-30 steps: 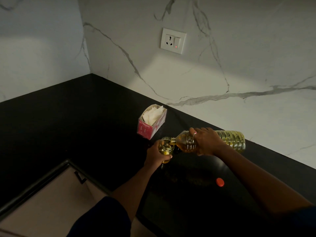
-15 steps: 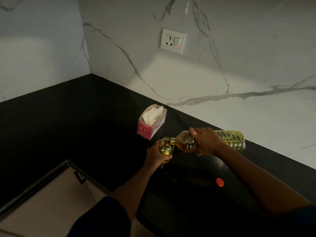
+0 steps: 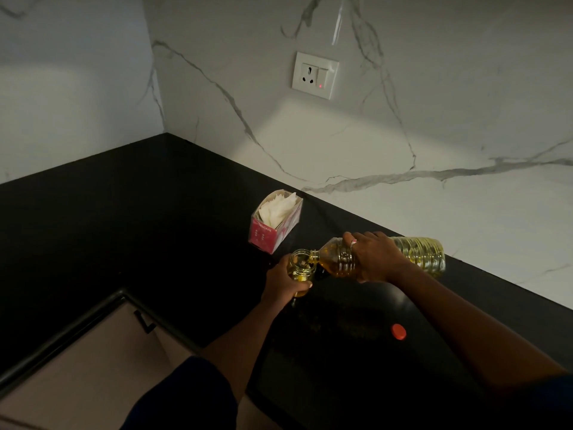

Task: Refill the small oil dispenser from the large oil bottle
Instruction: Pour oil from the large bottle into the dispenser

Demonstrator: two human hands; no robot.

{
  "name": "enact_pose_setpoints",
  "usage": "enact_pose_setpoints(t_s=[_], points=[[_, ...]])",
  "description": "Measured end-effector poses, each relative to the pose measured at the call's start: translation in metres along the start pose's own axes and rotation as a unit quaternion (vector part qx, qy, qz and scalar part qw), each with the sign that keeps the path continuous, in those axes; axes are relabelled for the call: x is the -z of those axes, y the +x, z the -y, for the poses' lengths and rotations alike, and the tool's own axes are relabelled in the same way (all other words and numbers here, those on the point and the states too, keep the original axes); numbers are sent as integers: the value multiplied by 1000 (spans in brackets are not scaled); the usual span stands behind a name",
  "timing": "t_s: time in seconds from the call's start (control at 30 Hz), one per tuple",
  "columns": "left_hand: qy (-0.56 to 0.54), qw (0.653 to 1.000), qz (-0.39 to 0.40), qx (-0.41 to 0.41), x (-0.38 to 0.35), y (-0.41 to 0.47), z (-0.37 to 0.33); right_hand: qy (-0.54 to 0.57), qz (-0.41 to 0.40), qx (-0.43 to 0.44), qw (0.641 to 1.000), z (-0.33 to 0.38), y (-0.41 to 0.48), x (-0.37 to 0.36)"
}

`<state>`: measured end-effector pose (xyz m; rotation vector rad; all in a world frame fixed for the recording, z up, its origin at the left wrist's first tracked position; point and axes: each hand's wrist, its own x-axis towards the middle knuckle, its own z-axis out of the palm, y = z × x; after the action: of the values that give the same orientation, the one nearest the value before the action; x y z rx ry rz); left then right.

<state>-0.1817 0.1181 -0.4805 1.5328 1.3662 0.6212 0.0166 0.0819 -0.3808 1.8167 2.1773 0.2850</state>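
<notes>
Nothing moved, right hand (image 3: 373,259) gripping tilted bottle (image 3: 421,254), left hand (image 3: 283,282) clasping dispenser (image 3: 301,265)

Left of the hands the black desk (image 3: 130,218) lies open to the corner; behind them a pink tissue box (image 3: 275,225) stands just beside the pouring spot, the wall close behind, and a red cap (image 3: 398,331) lies nearer

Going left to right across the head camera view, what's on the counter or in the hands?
Tissue box → small dispenser in the left hand → oil bottle tipped in the right hand → red cap.
</notes>
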Motion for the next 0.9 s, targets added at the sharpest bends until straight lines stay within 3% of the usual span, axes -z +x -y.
enact_pose_setpoints(t_s=[0.9], points=[[-5,1000,2,-5,2,-2,-2,-11,-8,4,1000,-1,1,-2]])
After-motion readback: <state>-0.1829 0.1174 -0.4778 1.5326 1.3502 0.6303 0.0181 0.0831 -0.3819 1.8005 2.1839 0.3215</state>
